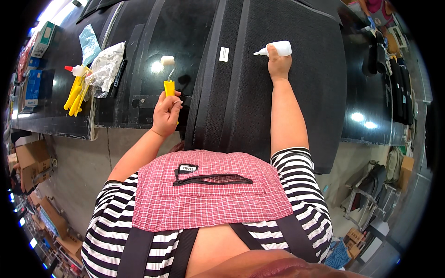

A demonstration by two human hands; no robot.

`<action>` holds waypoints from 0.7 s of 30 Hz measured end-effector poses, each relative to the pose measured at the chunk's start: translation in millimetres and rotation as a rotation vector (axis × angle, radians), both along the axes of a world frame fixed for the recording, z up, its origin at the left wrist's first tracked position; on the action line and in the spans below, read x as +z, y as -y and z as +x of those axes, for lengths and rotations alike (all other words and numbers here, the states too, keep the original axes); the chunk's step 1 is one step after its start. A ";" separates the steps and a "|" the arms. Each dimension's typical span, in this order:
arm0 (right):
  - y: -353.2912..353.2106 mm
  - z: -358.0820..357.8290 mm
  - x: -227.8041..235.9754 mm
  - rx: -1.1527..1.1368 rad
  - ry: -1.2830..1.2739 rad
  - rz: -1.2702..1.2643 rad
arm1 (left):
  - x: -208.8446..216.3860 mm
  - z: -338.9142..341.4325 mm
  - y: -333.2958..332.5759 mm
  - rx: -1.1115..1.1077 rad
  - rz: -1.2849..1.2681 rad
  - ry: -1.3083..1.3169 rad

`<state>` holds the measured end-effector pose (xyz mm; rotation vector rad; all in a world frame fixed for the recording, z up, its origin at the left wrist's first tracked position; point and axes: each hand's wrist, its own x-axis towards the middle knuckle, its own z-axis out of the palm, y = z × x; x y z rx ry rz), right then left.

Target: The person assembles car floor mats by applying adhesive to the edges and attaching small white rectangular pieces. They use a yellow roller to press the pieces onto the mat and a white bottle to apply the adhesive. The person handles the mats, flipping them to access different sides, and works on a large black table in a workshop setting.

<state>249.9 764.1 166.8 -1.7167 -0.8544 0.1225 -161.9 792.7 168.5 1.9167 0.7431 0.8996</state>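
My left hand [166, 113] is closed around the yellow handle of a small paint roller [168, 60]; its white roller head points away from me above the black tabletop. In my right hand [279, 66] is a white squeeze bottle [282, 47], tilted on its side with the thin nozzle pointing left. The bottle is over a black textured mat [259, 102] with raised lengthwise bands, which hangs over the table's near edge. A small white label [224, 54] lies on the mat, left of the nozzle.
Left on the black table [153, 28] are yellow-handled tools [74, 97], a red-tipped bottle [77, 70], crumpled clear plastic [105, 67] and a black marker [119, 78]. Boxes [33, 85] stand at the far left edge. Another person [378, 11] is at the upper right.
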 end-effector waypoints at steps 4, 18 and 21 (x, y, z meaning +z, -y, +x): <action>1.9 -5.3 2.5 0.004 -0.032 0.022 | 2.5 -0.1 1.8 0.011 -0.041 -0.003; 8.1 -10.1 9.9 0.091 -0.150 0.109 | 1.5 -0.8 0.7 0.017 0.015 -0.017; 7.8 -9.5 8.0 0.115 -0.215 0.162 | 2.1 -0.3 2.1 0.021 -0.024 -0.022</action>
